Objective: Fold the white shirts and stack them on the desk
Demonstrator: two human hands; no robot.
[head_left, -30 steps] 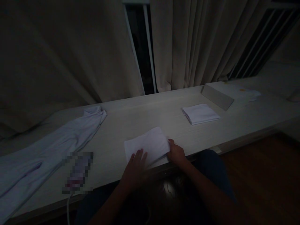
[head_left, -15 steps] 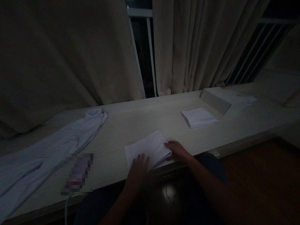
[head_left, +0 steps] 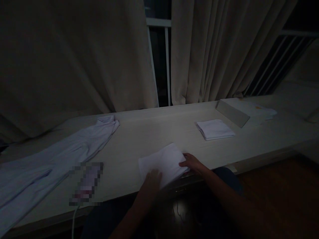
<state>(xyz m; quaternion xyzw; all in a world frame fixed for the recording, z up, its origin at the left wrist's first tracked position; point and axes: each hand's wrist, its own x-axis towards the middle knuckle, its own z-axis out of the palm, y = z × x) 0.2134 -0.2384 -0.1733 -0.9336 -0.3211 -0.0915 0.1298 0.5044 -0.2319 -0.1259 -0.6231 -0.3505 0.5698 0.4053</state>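
A folded white garment (head_left: pixel 166 161) lies near the front edge of the desk, its near corner reaching over the edge. On its near left part rests my left hand (head_left: pixel 152 181), laid flat with the fingers stretched out and slightly blurred. My right hand (head_left: pixel 193 163) grips the garment's right edge, thumb on top and the other fingers partly hidden beneath. Farther back to the right sits a second folded white garment (head_left: pixel 215 129), apart from both hands. A long white garment (head_left: pixel 67 149) with sleeves or legs is spread out along the left.
A pixelated phone-like object (head_left: pixel 88 182) with a white cable (head_left: pixel 74 222) lies front left. A whitish box-like object (head_left: pixel 234 113) stands at the back right of the white desk (head_left: pixel 149 132). Curtains (head_left: pixel 124 59) hang behind. The room is dim.
The view has shifted slightly, moving everything a little to the right in the picture. My left hand has slid a little over the garment; my right hand keeps hold of its edge.
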